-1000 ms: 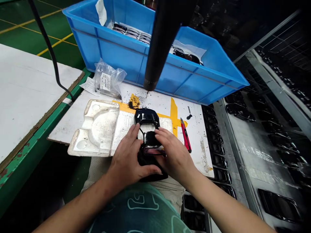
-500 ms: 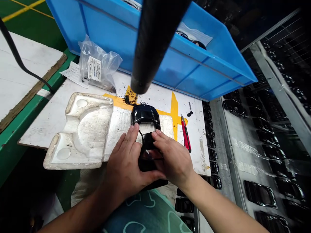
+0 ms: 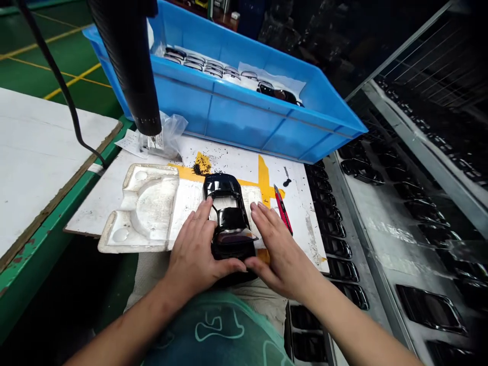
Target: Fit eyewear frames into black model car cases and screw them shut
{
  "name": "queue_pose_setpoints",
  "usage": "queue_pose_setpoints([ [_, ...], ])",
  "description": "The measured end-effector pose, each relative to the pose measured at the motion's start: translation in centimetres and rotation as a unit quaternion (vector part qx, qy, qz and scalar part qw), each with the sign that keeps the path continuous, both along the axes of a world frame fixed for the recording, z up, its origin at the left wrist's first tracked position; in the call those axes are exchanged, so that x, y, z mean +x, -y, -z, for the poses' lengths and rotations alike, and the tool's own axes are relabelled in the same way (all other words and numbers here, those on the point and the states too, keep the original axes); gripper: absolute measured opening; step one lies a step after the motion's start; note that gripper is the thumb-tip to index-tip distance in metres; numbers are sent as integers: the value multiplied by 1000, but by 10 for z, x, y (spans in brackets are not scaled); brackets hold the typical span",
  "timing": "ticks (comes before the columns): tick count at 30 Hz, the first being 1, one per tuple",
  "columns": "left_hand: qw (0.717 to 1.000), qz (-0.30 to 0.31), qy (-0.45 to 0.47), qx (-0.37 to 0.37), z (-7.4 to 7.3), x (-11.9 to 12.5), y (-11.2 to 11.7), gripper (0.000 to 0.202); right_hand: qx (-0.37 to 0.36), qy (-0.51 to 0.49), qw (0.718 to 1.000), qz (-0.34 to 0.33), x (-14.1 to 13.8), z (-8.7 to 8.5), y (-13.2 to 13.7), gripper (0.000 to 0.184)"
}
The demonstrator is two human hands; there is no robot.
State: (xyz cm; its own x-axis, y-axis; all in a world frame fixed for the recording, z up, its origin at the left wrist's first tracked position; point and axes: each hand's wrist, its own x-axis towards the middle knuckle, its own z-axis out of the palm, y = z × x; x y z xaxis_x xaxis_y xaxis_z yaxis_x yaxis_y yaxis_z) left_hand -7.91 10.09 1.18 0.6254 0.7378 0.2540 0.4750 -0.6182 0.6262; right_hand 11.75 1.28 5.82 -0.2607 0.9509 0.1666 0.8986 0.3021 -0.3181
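Your left hand (image 3: 194, 259) and right hand (image 3: 284, 259) covered lower end of glossy black molded part (image 3: 227, 218); its underside stayed out of sight. Black tube (image 3: 125, 51) ran off top edge, upper end cut off, and hid part of clear plastic bag (image 3: 168, 137); bag's label print too small to read. Wall of blue crate (image 3: 244, 119) hid lower part of black pieces (image 3: 213, 66) inside. Black granules (image 3: 202, 165) on bench (image 3: 301, 223) too small to identify. Both forearms cut off by bottom edge. Black frames (image 3: 430, 307) at right ran off frame edges.

Bright even light, soft shadows; glare on glossy black part (image 3: 223, 186); edges bowed.
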Motion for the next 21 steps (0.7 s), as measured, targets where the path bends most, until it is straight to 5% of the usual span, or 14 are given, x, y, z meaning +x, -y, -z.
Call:
queue_pose_setpoints([
  [6, 1000, 0, -14, 9, -1, 0, 0, 58, -68, 72, 995, -19, -8, 23, 30, 117],
  [11, 1000, 7, -24, -15, -7, -1, -3, 32, -66, -28, 997, -18, 4, 21, 34, 91],
  [16, 998, 27, 0, -57, -10, -6, -4, 23, 13, -166, 980, 112, 13, 25, 38, 43],
  [21, 994, 7, 38, -97, -9, -5, -4, 24, 2, -102, 990, 94, -5, 29, 34, 75],
])
